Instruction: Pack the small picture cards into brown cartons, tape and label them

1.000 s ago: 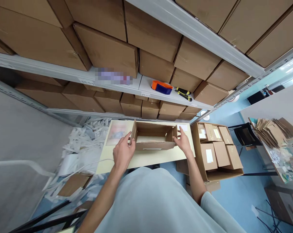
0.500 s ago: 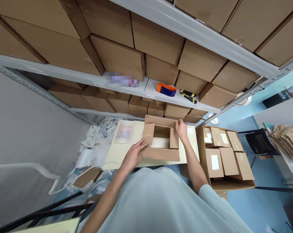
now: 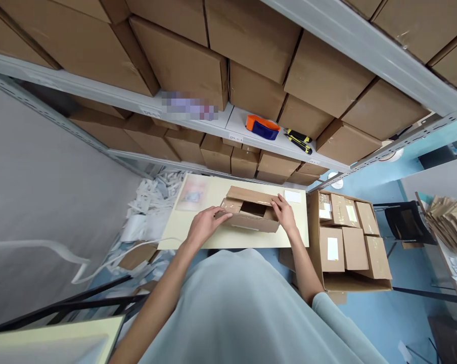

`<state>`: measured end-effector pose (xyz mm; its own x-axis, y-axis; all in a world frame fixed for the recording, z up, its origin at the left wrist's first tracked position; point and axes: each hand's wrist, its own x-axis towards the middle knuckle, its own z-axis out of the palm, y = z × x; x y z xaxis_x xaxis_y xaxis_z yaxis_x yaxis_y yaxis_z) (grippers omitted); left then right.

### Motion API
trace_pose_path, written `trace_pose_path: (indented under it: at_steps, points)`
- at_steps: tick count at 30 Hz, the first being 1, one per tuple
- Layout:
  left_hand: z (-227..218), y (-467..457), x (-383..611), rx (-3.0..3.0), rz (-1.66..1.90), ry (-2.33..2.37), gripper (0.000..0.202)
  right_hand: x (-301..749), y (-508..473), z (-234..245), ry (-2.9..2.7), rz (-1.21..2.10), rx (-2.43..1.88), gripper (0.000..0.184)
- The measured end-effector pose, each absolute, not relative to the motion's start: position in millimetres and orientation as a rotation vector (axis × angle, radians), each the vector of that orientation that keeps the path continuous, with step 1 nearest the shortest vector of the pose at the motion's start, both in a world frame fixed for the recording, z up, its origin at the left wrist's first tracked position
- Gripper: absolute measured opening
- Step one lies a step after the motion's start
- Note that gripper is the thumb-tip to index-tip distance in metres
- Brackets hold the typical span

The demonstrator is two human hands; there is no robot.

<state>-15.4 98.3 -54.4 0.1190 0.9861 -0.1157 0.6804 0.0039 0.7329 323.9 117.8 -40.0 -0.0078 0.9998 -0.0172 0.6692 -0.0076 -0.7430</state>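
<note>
A small brown cardboard box [image 3: 253, 222] stands on the cream-coloured tabletop, its short end flaps folded in. Both long flaps are raised, and a dark gap shows between them. My left hand [image 3: 207, 224] grips the box's left end, the thumb along the near flap and the fingers at the far side. At the right end my right hand [image 3: 284, 212] pinches the far flap near its corner. The inside of the box is mostly hidden.
A white label [image 3: 292, 196] and a clear plastic sheet [image 3: 192, 194] lie on the table [image 3: 183, 230]. Overhead, a shelf holds boxes, an orange-and-blue tape roll [image 3: 263, 127] and yellow-black cutters [image 3: 298, 140]. A large carton [image 3: 314, 237] of smaller boxes stands right; shredded paper [image 3: 152, 197] lies left.
The box's two long flaps have swung up and inward from lying outward, narrowing the opening. Both hands moved with them, and the camera view has shifted slightly.
</note>
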Motion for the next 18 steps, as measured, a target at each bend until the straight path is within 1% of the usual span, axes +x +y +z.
trace_pose_path:
  at_steps: [4,8,9,11,12,14,16,18]
  points:
    - [-71.4,102.7,-10.4,1.852,0.533,1.629,0.053,333.8,116.2,-42.8,-1.707,0.722,-1.774,0.051]
    - [-89.0,101.8,-6.3,1.908,0.525,1.688,0.049,346.7,114.9,-38.5,-1.687,0.402,-1.939,0.043]
    - [-92.8,102.2,-5.1,1.912,0.536,1.71,0.048,349.4,113.8,-38.7,-1.692,0.394,-1.972,0.039]
    - [-100.3,105.0,-2.9,1.899,0.582,1.753,0.048,351.9,111.6,-42.0,-1.704,0.527,-1.999,0.03]
    - [-104.4,107.3,-1.9,1.883,0.609,1.774,0.051,351.2,110.5,-45.5,-1.704,0.618,-1.991,0.028]
    - [-114.3,112.9,0.0,1.839,0.648,1.799,0.066,345.0,107.7,-56.1,-1.686,0.714,-1.958,0.028]
    - [-127.2,118.0,2.7,1.819,0.641,1.733,0.078,333.2,103.1,-70.8,-1.669,0.699,-1.95,0.034]
    - [-142.1,120.8,7.6,1.819,0.605,1.569,0.08,319.0,96.0,-87.7,-1.659,0.663,-2.016,0.042]
